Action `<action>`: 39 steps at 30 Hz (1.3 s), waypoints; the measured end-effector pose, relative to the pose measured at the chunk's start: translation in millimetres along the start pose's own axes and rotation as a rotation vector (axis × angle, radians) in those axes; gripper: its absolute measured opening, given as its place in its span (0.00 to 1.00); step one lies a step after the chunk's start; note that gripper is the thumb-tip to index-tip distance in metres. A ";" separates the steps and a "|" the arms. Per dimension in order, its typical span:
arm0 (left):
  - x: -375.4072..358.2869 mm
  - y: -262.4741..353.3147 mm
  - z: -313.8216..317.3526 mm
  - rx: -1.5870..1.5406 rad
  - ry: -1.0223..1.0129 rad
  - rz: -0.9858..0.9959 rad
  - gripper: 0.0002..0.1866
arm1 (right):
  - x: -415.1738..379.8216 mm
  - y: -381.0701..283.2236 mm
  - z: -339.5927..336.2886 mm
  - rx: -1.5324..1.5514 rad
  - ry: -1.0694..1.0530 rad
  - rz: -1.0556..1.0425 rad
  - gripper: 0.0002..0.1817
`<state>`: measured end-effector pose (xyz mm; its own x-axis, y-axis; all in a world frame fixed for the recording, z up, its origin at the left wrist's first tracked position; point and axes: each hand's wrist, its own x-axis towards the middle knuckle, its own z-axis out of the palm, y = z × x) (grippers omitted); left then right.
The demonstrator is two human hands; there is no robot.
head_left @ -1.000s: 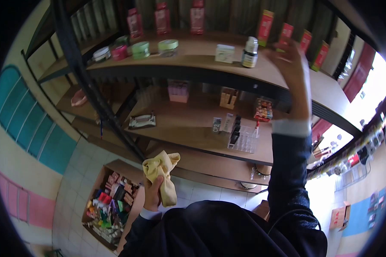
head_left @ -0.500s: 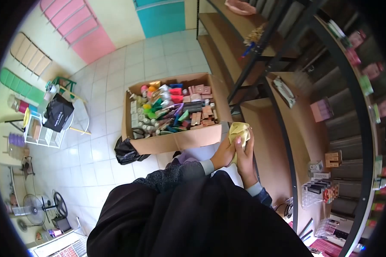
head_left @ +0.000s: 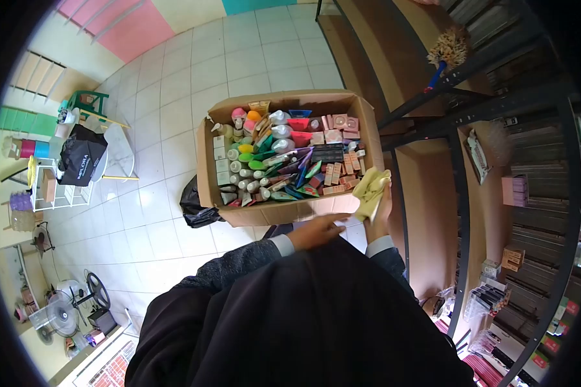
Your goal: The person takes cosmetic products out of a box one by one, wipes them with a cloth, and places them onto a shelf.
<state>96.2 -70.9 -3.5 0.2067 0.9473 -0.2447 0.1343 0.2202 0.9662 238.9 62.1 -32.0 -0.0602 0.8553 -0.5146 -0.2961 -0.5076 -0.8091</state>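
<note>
A yellow cloth (head_left: 370, 190) hangs crumpled in my right hand (head_left: 381, 216), whose fingers are wrapped round it at the box's near right corner. My left hand (head_left: 316, 231) is just left of the cloth, apart from it, with fingers stretched out and nothing held. In front of both hands stands an open cardboard box (head_left: 271, 215). Packed inside are white bottles (head_left: 282, 131), green tubes (head_left: 262, 156), pink cartons (head_left: 348, 162) and dark boxes (head_left: 327, 153).
To the right run wooden shelves (head_left: 426, 219) on black metal posts, one bearing a foil packet (head_left: 478, 157) and small cartons (head_left: 514, 258). A brush-like duster (head_left: 448, 50) lies higher up. Left are a black plastic bag (head_left: 197, 205), a white rack (head_left: 45, 187) and a fan (head_left: 63, 314).
My hands have come apart: the left has let go of the cloth and moved left, while the right keeps it. The view has shifted, bringing the box higher and farther right.
</note>
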 end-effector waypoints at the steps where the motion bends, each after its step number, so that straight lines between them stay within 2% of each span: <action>1: -1.6 -13.2 -14.7 0.078 0.040 -0.016 0.19 | 5.3 -0.5 1.5 0.220 -0.064 0.132 0.33; 2: -3.0 -27.9 -29.6 0.098 0.142 -0.060 0.16 | 12.3 0.2 0.1 0.310 -0.153 0.166 0.33; 3: -3.9 -46.4 -45.1 0.119 0.244 -0.102 0.14 | 10.9 -1.6 6.2 0.309 -0.145 0.169 0.33; 5: -6.5 -85.4 -79.5 0.206 0.432 -0.075 0.13 | -0.7 -17.3 22.1 0.445 -0.298 0.290 0.33; 7: -8.4 -96.5 -112.6 0.199 0.536 -0.187 0.12 | 0.1 -13.8 25.1 0.375 -0.260 0.256 0.31; 9: -7.6 -123.1 -136.9 0.343 0.613 -0.273 0.12 | 15.7 3.6 7.6 0.148 -0.211 0.245 0.30; 10: -5.7 -134.4 -144.9 0.339 0.602 -0.276 0.12 | 7.1 -1.3 16.6 0.175 -0.127 0.253 0.27; 12: -1.2 -146.7 -151.8 0.237 0.697 -0.272 0.12 | 15.0 1.9 3.2 0.197 -0.164 0.264 0.27; 13: 1.2 -147.7 -150.9 0.233 0.690 -0.274 0.12 | 17.6 2.7 -0.9 0.222 -0.216 0.274 0.28; 14: 2.9 -148.3 -149.0 0.299 0.684 -0.257 0.12 | 17.1 4.7 -5.9 0.216 -0.096 0.305 0.27; 17: 7.5 -138.2 -139.2 0.422 0.644 -0.233 0.10 | 13.8 -1.9 -4.5 0.310 -0.091 0.260 0.29; 18: 8.0 -134.8 -133.8 0.498 0.643 -0.159 0.09 | 4.8 -10.2 7.2 0.255 0.065 0.258 0.30; 19: 9.6 -132.0 -128.7 0.573 0.642 -0.083 0.08 | 2.9 -9.8 3.7 0.255 0.074 0.256 0.30; 21: 19.9 -143.7 -113.5 0.539 0.578 -0.045 0.06 | -0.5 -9.1 -3.6 0.219 -0.052 0.185 0.31; 23: 34.9 -142.0 -92.6 0.587 0.325 0.116 0.05 | -10.9 -15.4 2.2 0.186 0.017 0.188 0.31; 24: 44.5 -140.8 -81.7 0.582 0.317 0.122 0.05 | -14.0 -16.6 0.9 0.175 0.010 0.194 0.31; 26: 66.5 -136.8 -63.9 0.681 0.248 -0.092 0.07 | -16.0 -17.0 -4.9 0.180 0.026 0.206 0.30; 27: 75.7 -132.4 -58.4 0.678 0.243 -0.088 0.07 | -18.9 -18.6 -7.3 0.180 0.033 0.202 0.30; 29: 93.3 -123.5 -52.6 0.777 0.114 -0.254 0.09 | -25.2 -22.1 -11.8 0.151 0.039 0.178 0.30; 30: 99.4 -124.5 -50.2 0.776 0.061 -0.244 0.11 | -26.2 -22.0 -17.5 0.164 0.044 0.185 0.30; 33: 105.4 -125.9 -28.9 0.835 0.149 -0.291 0.12 | -34.4 -23.7 -35.9 0.111 0.079 0.181 0.30; 35: 101.0 -128.6 -22.2 0.814 0.202 -0.234 0.12 | -40.0 -23.7 -47.3 0.090 0.097 0.166 0.30; 37: 94.2 -123.2 -23.0 0.770 0.342 -0.108 0.12 | -42.6 -23.5 -55.7 0.110 0.086 0.161 0.30; 39: 88.6 -114.8 -35.3 0.821 0.375 -0.085 0.12 | -44.7 -23.7 -59.0 0.120 0.107 0.168 0.29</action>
<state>64.9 -4.1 -133.2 -0.1452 0.9807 -0.1307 0.8131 0.1935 0.5491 304.9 29.8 -6.6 -0.0183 0.7408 -0.6715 -0.4025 -0.6202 -0.6733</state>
